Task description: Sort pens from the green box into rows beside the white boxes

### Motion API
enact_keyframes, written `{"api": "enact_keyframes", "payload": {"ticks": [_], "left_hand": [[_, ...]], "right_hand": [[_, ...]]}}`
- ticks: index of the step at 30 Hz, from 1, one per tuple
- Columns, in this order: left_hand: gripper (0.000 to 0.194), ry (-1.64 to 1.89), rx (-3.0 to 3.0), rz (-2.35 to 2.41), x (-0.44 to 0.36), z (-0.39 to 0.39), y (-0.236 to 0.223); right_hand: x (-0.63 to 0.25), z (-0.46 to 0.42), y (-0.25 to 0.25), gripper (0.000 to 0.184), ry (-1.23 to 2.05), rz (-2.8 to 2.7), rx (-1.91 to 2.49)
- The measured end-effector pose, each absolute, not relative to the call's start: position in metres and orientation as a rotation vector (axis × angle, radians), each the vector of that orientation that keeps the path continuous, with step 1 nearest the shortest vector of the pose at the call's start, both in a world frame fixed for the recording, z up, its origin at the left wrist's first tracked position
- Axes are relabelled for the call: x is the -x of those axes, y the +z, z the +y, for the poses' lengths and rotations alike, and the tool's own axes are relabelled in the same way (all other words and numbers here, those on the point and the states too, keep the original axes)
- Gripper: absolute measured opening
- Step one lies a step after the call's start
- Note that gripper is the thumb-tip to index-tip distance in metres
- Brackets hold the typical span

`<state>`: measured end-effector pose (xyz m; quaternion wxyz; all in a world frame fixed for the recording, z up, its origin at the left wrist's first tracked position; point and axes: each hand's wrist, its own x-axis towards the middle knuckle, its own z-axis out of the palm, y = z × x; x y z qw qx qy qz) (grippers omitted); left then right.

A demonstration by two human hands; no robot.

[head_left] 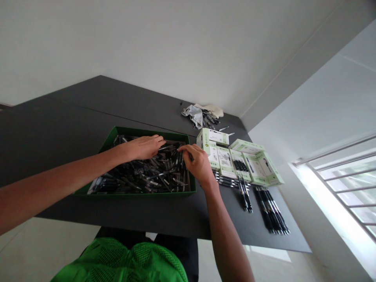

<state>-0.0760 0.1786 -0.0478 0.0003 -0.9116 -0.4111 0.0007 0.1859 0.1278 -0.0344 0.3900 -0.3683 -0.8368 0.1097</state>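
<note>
A green open box (193,187) holds a jumbled heap of black and clear pens (152,172). Over the heap's far side, my left hand (147,147) reaches in from the left, its fingers together and bent down at the tips. Its thumb and whatever it grips are hidden; a pen lies right by the fingertips. At the box's right wall, my right hand (197,161) is curled, with thumb and index finger pinched on a pen end at the heap's edge. The two hands are a short way apart.
Right of the box stand pale green and white pen cartons (226,161), one open carton (267,168) holding space inside. A pair of pens (245,196) and a neat row of pens (272,211) lie nearer. Behind are a grey cloth (194,114) and loose pens (209,119).
</note>
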Motion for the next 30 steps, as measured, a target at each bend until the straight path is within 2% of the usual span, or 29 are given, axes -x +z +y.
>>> {"api": "enact_keyframes", "payload": {"ticks": [9, 17, 30], "left_hand": [[0.033, 0.063, 2.856, -1.250, 0.075, 0.175, -0.039], [0.035, 0.071, 2.853, -1.250, 0.075, 0.176, -0.039], [0.056, 0.130, 2.820, -1.228, 0.072, 0.173, -0.037]], "right_hand": [[-0.186, 0.128, -0.034, 0.027, 0.268, -2.129, 0.940], [-0.187, 0.129, -0.037, 0.027, 0.280, -2.122, 0.943], [-0.186, 0.128, -0.035, 0.028, 0.275, -2.118, 0.950]]}}
